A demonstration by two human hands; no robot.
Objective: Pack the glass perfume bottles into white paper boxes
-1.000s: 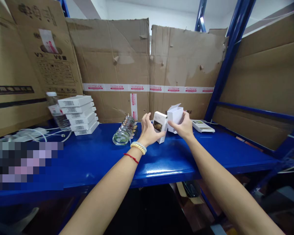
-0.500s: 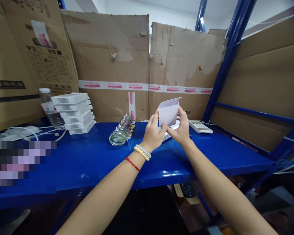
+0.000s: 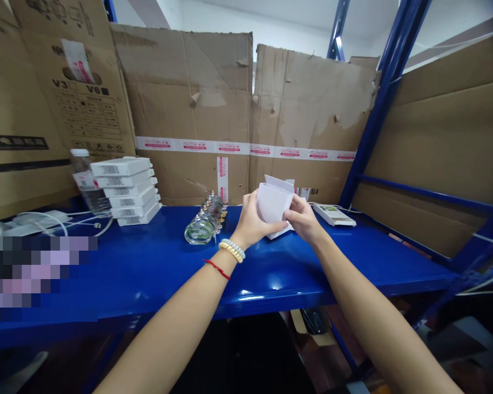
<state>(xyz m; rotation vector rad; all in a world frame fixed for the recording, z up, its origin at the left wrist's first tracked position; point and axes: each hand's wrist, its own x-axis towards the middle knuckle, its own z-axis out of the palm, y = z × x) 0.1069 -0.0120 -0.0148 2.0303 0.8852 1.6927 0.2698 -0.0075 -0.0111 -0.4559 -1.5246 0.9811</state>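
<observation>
Nearest to us, the front edge of the blue bench (image 3: 271,295) runs bare from the blurred patch at the left to the right front corner, and our forearms cross that open stretch with nothing beneath them. Just past the middle of the bench, our left hand (image 3: 250,224) and right hand (image 3: 302,219) close on a small white box (image 3: 274,203), the left gripping its left side and lower edge, the right pinching its right side. We hold the box just above the bench top, its top flap open and standing up. Whether anything lies under it we cannot tell.

Left of our left hand a row of glass jars (image 3: 205,224) lies on its side, near the wrist but apart from it. Right of our right hand a flat white box (image 3: 334,214) lies near the back edge, close by. Towards the back left corner a stack of white boxes (image 3: 125,189) with barcode labels stands against a clear bottle (image 3: 84,180), and white cables (image 3: 45,221) trail along the left end.

Behind everything, cardboard sheets (image 3: 197,109) wall off the back edge, crossed by white tape with red print too small to read. The left sheet bears "V3" and "V6". A blue upright (image 3: 378,104) rises at the back right corner.
</observation>
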